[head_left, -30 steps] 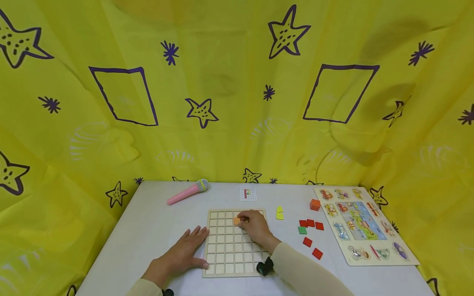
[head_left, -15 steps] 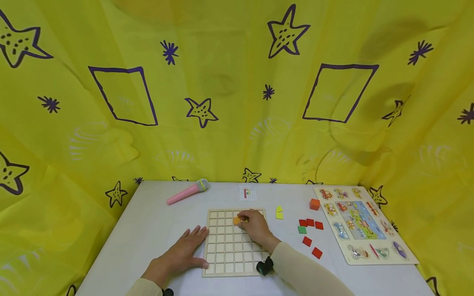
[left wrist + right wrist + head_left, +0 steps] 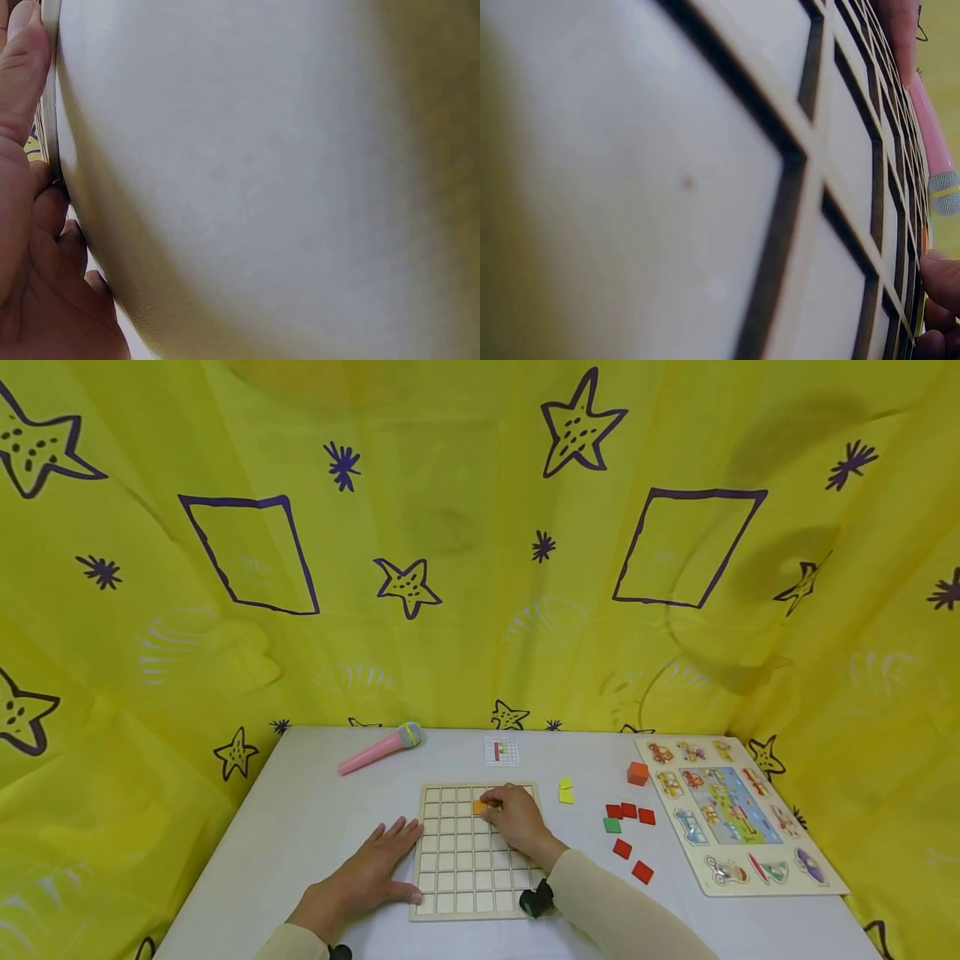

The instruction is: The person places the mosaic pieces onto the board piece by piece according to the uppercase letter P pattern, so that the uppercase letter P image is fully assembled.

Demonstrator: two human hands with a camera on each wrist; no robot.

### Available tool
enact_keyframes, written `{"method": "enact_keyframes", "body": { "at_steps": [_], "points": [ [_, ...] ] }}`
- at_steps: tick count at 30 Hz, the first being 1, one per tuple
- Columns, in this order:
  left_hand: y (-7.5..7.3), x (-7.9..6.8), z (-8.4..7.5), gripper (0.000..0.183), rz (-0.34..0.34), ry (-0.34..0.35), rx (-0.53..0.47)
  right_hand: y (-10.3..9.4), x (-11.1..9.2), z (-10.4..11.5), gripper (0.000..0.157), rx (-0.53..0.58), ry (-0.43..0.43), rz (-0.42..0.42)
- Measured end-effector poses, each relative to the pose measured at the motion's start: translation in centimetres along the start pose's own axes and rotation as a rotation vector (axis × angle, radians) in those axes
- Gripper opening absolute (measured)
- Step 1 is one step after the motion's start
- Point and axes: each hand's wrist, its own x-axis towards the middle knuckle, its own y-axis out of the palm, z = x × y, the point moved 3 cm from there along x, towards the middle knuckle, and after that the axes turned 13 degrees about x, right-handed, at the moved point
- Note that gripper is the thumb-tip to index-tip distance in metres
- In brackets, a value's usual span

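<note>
A wooden grid board (image 3: 447, 882) of square cells lies on the white table. My right hand (image 3: 519, 820) is over its upper part, thumb and forefinger pinching the right side of a small orange square tile (image 3: 478, 807) at a cell in the second row. In the right wrist view, the orange tile (image 3: 925, 238) shows as a thin edge beside the thumb (image 3: 941, 279). My left hand (image 3: 372, 870) lies spread at the board's left side, fingertips and thumb against its edge. The left wrist view shows that hand (image 3: 37, 247) beside the board's edge.
Right of the board lie yellow pieces (image 3: 566, 796), several red tiles (image 3: 622, 848), a green tile (image 3: 612, 826) and an orange-red cube (image 3: 637, 774). A picture puzzle board (image 3: 705, 860) is far right. Behind are a pattern card (image 3: 501, 752) and a pink toy microphone (image 3: 375, 753).
The right fingers shift slightly at the orange tile, which changes its tilt a little at the cell. My left hand stays in place.
</note>
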Motion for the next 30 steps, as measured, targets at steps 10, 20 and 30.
{"method": "enact_keyframes", "body": {
  "at_steps": [10, 20, 30],
  "points": [
    [-0.14, -0.14, -0.19, 0.11, 0.009, -0.003, -0.012, 0.05, 0.12, -0.08, 0.016, 0.019, 0.02, -0.019],
    [-0.14, -0.15, -0.28, 0.11, 0.016, -0.009, -0.011, 0.02, 0.09, -0.4, 0.021, 0.16, 0.062, -0.033],
    [0.21, -0.01, 0.08, 0.111, 0.007, 0.001, 0.003, -0.4, -0.07, -0.15, 0.022, 0.293, 0.061, -0.044]
  ]
}}
